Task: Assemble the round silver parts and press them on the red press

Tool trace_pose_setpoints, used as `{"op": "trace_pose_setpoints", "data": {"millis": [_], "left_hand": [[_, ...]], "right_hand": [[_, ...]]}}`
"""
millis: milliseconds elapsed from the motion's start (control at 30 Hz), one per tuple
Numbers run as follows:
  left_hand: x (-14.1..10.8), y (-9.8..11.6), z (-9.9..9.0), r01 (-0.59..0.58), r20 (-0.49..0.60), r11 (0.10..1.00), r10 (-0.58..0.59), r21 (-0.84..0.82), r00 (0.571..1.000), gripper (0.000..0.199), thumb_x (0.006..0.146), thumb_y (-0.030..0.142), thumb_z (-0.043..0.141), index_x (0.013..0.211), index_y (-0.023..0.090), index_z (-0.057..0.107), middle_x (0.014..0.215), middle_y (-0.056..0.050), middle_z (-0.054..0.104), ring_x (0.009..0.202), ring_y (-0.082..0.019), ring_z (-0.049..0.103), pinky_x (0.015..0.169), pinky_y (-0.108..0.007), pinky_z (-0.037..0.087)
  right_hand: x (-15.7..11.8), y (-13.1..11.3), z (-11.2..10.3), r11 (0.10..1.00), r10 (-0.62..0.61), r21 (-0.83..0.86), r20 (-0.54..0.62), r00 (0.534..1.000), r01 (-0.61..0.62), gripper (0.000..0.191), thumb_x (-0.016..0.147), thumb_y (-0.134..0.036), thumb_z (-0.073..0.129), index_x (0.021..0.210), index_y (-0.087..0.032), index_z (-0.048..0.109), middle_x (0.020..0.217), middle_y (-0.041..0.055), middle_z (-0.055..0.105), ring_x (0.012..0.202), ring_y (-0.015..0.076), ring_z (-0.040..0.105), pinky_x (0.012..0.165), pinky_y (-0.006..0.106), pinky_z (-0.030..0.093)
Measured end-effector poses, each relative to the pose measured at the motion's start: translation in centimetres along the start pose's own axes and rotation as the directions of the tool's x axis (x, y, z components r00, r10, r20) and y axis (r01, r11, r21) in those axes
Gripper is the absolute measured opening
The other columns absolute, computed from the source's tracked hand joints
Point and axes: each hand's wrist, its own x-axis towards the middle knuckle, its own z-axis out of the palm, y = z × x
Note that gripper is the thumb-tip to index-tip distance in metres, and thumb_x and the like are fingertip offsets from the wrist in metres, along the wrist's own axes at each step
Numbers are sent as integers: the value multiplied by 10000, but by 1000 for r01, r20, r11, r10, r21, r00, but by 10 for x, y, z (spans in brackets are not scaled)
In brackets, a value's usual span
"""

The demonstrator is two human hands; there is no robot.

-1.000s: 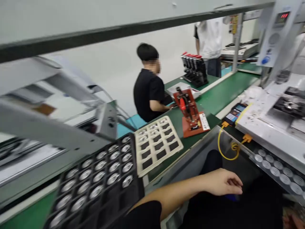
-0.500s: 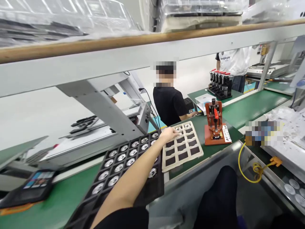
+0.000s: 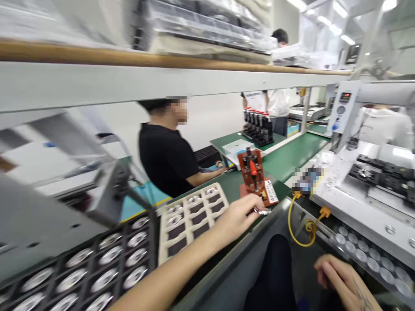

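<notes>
Over the bench edge, my left hand pinches a shiny metal part, just in front of the red-brown clamp fixture. Low at the right, my right hand hangs with its fingers curled; whether anything is in them is hidden. The beige tray lies behind my left forearm, with several metal parts in its far pockets and the nearer pockets bare. At the lower left, a black tray holds rows of round metal parts.
A person in black sits across the bench. Red-handled clamps stand farther back. On the right are a white machine, a yellow coiled cable and a clear tray of round pieces. A shelf crosses above.
The view has swung right. My left hand has left the beige tray and moved right with a metal part, near the clamp fixture. My right hand has come into view.
</notes>
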Motion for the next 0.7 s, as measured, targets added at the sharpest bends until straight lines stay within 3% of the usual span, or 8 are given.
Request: {"op": "trace_pose_setpoints", "data": {"millis": [33,100,200,267,333,567,633,700], "left_hand": [[13,18,16,-196,-18,978,195,-69,981,177,1047,132,511,1025,218,664,1042,-60,755,981,-181,731,883,-285,566],[39,47,45,-481,-81,868,474,-125,877,205,1078,125,472,1105,211,656,1084,-95,764,1014,-190,743,896,-298,590],[71,72,78,-667,-157,736,650,-112,744,170,1090,159,503,1150,207,654,1093,-115,784,1008,-214,756,890,-334,618],[86,79,94,-705,-179,699,683,-122,708,160,1088,173,521,1148,208,664,1089,-115,793,996,-220,761,884,-349,629],[97,85,106,-719,-176,681,698,-136,694,171,1085,171,521,1142,208,678,1086,-115,797,989,-222,765,875,-353,636],[133,112,147,-743,-88,643,742,-185,665,203,1085,153,490,1136,201,682,1094,-99,775,991,-214,750,883,-336,633],[159,118,155,-703,-25,666,721,-249,692,251,1077,176,514,1286,220,646,1212,-107,751,1104,-231,732,966,-364,622],[197,122,160,-612,32,725,653,-315,757,345,1057,222,572,1401,232,592,1346,-123,702,1261,-255,678,1099,-416,568]], "right_hand": [[10,-17,-3,1000,-29,8,-39,999,29,509,904,-700,707,1186,-284,790,1037,80,781,922,276,745,869,376,634],[30,-45,-10,987,-150,60,-36,988,152,569,949,-630,708,1380,-259,677,1110,94,742,916,237,707,816,361,612],[52,-67,-25,970,-226,73,-87,970,232,655,894,-547,816,1441,-251,610,1066,63,706,846,195,664,742,327,582],[54,-72,-38,976,-213,25,-140,967,218,489,891,-514,824,1272,-232,699,928,24,685,755,169,629,699,312,563],[50,-70,-49,980,-196,-13,-187,963,197,400,884,-491,825,1162,-219,732,857,8,673,712,160,610,673,307,552],[34,-50,-91,991,-124,-84,-325,938,102,380,836,-410,842,1139,-204,742,772,-16,642,679,155,583,630,288,512],[32,-47,-113,990,-107,-129,-402,910,59,391,830,-418,837,1140,-203,735,742,-23,632,670,163,588,623,291,512],[29,-46,-140,981,-116,-192,-498,860,22,410,838,-447,823,1151,-202,727,750,-19,640,670,170,598,625,298,521]]}}
